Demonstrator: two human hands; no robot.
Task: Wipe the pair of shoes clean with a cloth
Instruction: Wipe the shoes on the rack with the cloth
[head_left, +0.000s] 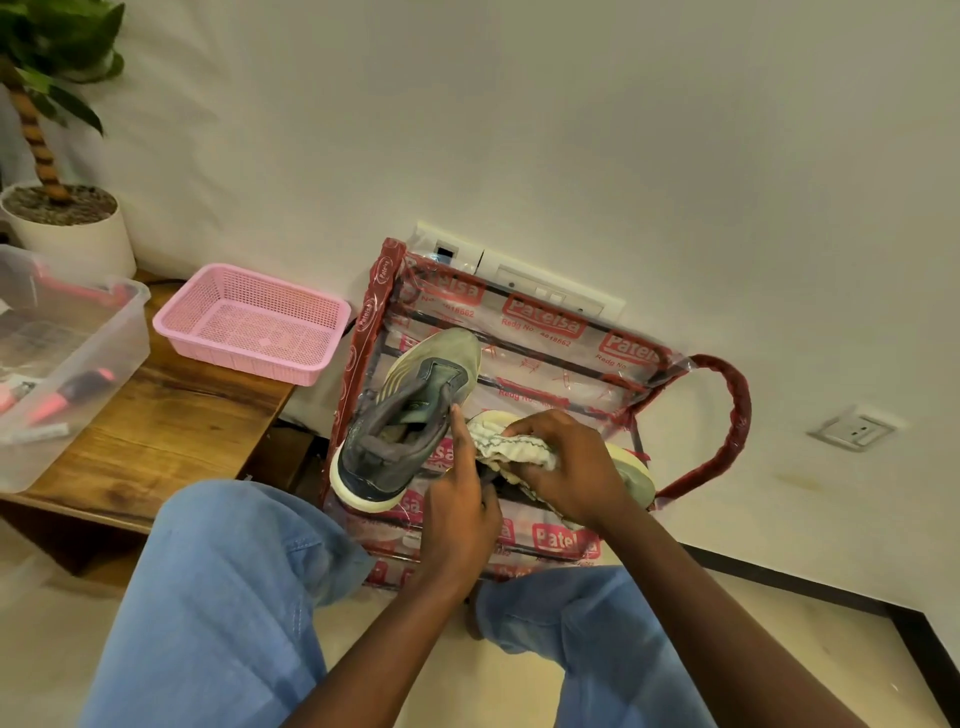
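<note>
The right hand (569, 467) has its grip clamped on a bunched pale cloth (511, 447), fingers curled over it and pressing it down onto the second shoe (631, 470). This shoe lies under that hand with its long axis running left to right. Only its pale sole end shows, sticking out to the hand's right.

The left hand (457, 504) sits just left of the cloth. Its forefinger is straight and touches the side of the first shoe (410, 415), while its other fingers curl round a dark part of the second shoe.

The first shoe, grey with a white sole, stands just left of that hand, toe pointing away toward the wall and heel toward the person. Both shoes rest on a plastic-wrapped rack (545, 322).

Farther left of the hands, a pink basket (244, 358) and a clear box (119, 332) sit on a wooden bench (171, 421).
</note>
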